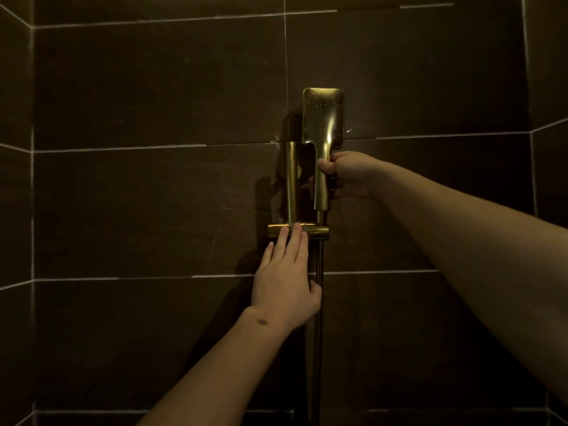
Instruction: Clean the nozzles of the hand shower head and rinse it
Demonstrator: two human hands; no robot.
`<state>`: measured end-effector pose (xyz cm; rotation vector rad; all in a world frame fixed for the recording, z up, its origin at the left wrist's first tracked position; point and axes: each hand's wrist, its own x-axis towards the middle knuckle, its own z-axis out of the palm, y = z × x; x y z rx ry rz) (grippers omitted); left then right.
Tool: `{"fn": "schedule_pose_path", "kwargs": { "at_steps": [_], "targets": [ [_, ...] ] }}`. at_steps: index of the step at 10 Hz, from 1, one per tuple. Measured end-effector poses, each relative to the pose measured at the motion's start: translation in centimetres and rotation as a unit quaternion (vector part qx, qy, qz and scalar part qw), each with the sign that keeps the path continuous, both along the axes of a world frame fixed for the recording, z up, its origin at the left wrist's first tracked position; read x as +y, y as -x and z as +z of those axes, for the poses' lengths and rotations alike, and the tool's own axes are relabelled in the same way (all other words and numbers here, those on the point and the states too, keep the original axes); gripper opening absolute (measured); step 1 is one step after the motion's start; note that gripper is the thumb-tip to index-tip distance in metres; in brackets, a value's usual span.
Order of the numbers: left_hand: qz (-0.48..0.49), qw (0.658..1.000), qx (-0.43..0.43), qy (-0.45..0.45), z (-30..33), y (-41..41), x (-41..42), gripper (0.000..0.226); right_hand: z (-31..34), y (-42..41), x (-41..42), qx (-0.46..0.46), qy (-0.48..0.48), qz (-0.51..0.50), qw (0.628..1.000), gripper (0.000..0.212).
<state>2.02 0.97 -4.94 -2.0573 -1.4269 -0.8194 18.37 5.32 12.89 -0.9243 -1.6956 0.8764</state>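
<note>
Dark brown wall tiles (153, 87) back a gold hand shower head (322, 118) standing upright beside its holder (292, 182) — right hand (350, 175) fingers wrapped round its handle, left hand (284, 281) fingers laid flat, together, on the gold bracket (316, 231) below.

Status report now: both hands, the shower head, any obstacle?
Right hand closed on shower head handle. Left hand flat, fingers on gold holder bar. Head upright at holder, wet. Nothing in the way.

the hand shower head (322, 118) stands upright right of the wall plate (291, 182), above the crossbar (316, 231); the hose (319, 265) hangs below.
</note>
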Motion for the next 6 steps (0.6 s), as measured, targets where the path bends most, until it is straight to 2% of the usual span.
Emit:
{"fn": "schedule_pose_path", "kwargs": {
  "at_steps": [2,6],
  "targets": [
    [0.002,1.0,0.002,-0.007,-0.3,-0.1,0.4,0.086,-1.6,0.1,0.2,-0.005,-0.014,0.006,1.0,0.02],
    [-0.015,0.999,-0.018,0.022,0.6,0.4,-0.8,0.077,-4.8,0.3,-0.8,-0.047,-0.071,-0.072,0.994,0.026]
  ]
}}
